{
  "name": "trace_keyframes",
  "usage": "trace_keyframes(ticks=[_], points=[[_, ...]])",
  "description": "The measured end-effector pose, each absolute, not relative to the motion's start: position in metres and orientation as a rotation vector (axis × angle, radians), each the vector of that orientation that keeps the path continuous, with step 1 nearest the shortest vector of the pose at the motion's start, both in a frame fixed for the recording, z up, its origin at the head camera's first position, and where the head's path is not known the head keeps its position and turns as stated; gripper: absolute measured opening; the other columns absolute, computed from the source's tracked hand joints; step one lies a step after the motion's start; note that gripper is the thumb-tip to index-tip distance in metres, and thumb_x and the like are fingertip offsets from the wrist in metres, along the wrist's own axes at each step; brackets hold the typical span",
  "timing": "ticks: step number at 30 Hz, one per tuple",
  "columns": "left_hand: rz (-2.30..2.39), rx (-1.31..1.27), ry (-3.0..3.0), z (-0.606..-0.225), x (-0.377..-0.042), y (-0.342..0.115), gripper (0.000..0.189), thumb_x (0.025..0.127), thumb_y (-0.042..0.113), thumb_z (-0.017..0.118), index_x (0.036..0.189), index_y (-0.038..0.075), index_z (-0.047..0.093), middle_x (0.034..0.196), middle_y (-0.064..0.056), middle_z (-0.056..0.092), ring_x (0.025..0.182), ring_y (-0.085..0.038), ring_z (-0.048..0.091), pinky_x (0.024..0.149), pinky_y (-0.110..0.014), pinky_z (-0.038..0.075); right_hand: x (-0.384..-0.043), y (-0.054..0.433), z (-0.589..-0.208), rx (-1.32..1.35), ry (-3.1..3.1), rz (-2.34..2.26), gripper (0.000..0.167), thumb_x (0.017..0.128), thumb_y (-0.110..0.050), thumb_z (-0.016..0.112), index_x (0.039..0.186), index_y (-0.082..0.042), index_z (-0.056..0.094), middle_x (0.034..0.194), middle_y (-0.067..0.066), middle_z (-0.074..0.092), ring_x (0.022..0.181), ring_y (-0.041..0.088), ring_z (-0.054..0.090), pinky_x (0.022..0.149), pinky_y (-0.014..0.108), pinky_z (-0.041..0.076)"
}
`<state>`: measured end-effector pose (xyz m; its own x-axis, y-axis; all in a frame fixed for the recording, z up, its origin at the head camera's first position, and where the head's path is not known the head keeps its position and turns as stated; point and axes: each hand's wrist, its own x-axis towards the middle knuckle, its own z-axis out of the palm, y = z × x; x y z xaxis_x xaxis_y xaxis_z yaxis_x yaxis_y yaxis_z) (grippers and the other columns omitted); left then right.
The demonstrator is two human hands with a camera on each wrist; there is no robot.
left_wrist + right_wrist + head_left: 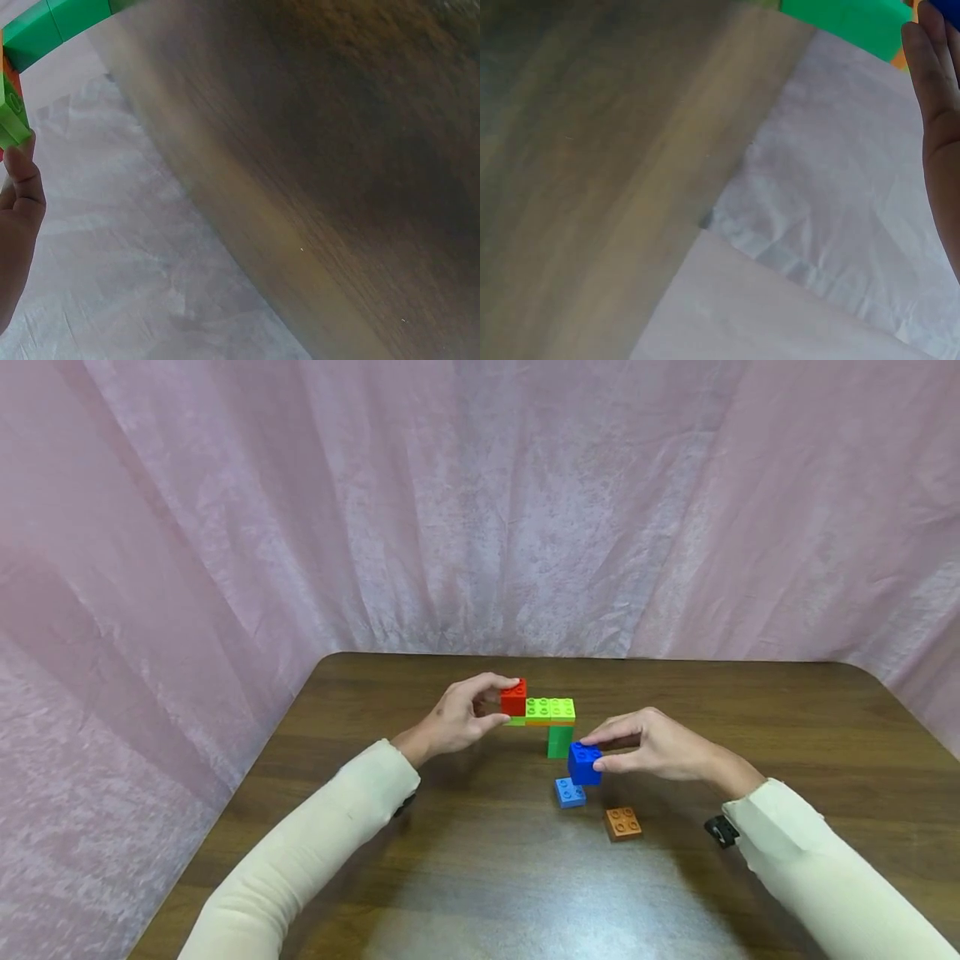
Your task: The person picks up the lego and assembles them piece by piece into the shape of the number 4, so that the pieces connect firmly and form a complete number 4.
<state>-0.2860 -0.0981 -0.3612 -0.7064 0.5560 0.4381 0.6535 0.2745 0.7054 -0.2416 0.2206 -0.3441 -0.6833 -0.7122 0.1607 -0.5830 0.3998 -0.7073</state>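
My left hand (457, 717) pinches a red brick (513, 700) at the left end of a brick structure, the thumb close to its lime layer. That top layer has lime bricks (550, 708) over a thin orange layer (538, 722), with a green column (559, 742) under the right end. In the left wrist view, green bricks (56, 26) jut out from the lime and orange part. Between thumb and fingers, my right hand (663, 747) holds a dark blue brick (584, 764) in front of the column. It overlaps a flat light blue brick (570, 793) in the head view.
A flat orange-brown brick (622, 824) lies on the wooden table (465, 877), nearer to me than the light blue one. Pink curtains (480, 510) hang behind the table's far edge and along the left side.
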Motion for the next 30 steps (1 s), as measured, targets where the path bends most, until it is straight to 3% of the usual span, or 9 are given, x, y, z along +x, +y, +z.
trace_keyframes(ticks=[9,16,30], points=[[-1.44,-1.149,-2.424,-0.361,-0.285,-0.097,0.047,0.084,-0.009,0.075,0.128,0.001,0.062,0.112,-0.018,0.071,0.088,-0.03,0.068,0.063,-0.028,0.048,-0.252,0.22,-0.331,-1.185,2.561,-1.197,0.028,0.089,-0.01,0.077,0.116,-0.007,0.075,0.112,0.004,0.073,0.101,0.016,0.067,0.085,0.037,0.057],[-1.39,-1.136,-2.445,-0.36,-0.285,-0.098,0.048,0.084,-0.007,0.076,0.128,0.003,0.062,0.113,-0.015,0.071,0.087,-0.025,0.067,0.063,-0.025,0.046,-0.265,0.219,-0.316,-1.193,2.627,-1.253,0.026,0.088,-0.004,0.076,0.114,-0.005,0.076,0.111,0.006,0.073,0.101,0.015,0.067,0.085,0.032,0.056],[-1.364,-1.121,-2.485,-0.357,-0.285,-0.098,0.047,0.085,-0.006,0.075,0.129,0.004,0.061,0.115,-0.016,0.07,0.089,-0.028,0.067,0.063,-0.025,0.044,-0.278,0.205,-0.314,-1.031,2.685,-1.318,0.023,0.091,-0.006,0.073,0.113,0.0,0.075,0.119,0.017,0.069,0.101,0.028,0.068,0.08,0.024,0.056]])
